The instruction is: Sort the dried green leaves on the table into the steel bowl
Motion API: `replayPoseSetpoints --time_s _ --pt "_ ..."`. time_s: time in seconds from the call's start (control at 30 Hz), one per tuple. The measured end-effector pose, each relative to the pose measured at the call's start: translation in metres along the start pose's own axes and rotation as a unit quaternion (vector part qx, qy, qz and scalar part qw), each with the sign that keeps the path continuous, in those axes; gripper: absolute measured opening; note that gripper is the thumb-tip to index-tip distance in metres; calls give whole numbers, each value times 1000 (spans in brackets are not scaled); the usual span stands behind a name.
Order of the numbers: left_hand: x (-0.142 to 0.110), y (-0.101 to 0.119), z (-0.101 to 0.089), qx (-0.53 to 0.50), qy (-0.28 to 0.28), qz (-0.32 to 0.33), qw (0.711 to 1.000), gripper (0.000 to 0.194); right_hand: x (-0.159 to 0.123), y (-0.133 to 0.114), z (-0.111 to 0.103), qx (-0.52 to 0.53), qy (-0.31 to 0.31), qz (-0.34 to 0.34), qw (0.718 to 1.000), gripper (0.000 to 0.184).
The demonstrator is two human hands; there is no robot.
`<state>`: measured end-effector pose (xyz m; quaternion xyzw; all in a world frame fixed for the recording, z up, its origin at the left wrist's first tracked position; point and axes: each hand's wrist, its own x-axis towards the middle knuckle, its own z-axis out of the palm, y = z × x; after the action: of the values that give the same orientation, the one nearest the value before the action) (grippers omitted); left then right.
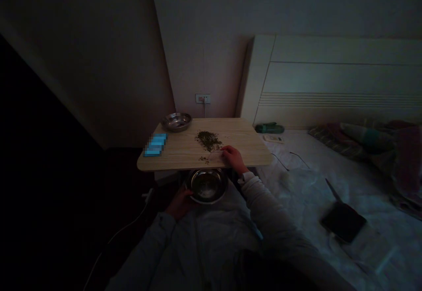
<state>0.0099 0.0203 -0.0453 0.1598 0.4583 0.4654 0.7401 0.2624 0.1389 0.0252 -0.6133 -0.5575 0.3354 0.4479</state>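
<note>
Worn on the head, looking forward and down from above the wearer's lap (204, 234). Faces the pale wood-grain tabletop (178, 152) at close range, mid-view, with the plain wall (201, 40) beyond; takes in the white-sheeted bed (296, 198) off to the right.

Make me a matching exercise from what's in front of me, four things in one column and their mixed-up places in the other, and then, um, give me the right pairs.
Things
1. Left hand
2. Right hand
3. Dark, crumbly pile
4. Green object

Places
A. On the bed, beside the headboard
B. Gripping the metal bowl below the tabletop's near edge
C. Near the middle of the wooden tabletop
D. Over the tabletop, at a thin, pale piece

Right pairs: 1-B, 2-D, 3-C, 4-A
</note>
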Motion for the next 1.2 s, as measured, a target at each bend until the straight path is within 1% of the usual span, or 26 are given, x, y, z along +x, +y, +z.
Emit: replayPoseSetpoints --time_s 0.07,0.13,0.27,0.33,0.43,0.5,0.57,0.67,0.77,0.87,0.97,1.07,1.2 --pt "-1 -1 2 16 -6 6 1000 76 0 1 0 -3 -4 -4 1000 23" --pt "-2 -2 3 26 -8 12 1000 75 0 1 -1 -3 -8 -10 1000 23" --pt "-1 -2 2 15 -2 15 1000 59 0 1 -2 4 -21 -9 1000 24" --pt "2 -1 1 12 12 -4 1000 48 -1 0 -1 10 -20 -5 1000 23" --pt "8 4 3 16 38 -61 997 34 -3 -4 -1 19 -6 2 1000 19" --pt "14 6 8 17 46 -92 995 31 -5 -7 -1 27 -2 8 1000 15" --pt "19 6 14 17 44 -102 994 31 -6 -9 -2 32 -5 13 999 13" --pt "24 1 17 11 28 -101 994 37 -8 -10 -3 34 -10 16 999 14" --pt "24 -3 14 6 9 -93 996 43 -7 -8 -3 34 -11 12 999 16" --pt "20 -3 11 -4 18 -78 997 36 -6 -6 -3 37 -10 5 999 17" --pt "15 0 13 -17 26 -56 998 29 -5 -5 -4 39 -9 2 999 17" --pt "11 2 15 -23 27 -40 999 28 -5 -6 -4 33 -19 9 999 19" --pt "5 5 18 -25 38 -43 998 30 -6 -7 -3 27 -22 18 999 23"
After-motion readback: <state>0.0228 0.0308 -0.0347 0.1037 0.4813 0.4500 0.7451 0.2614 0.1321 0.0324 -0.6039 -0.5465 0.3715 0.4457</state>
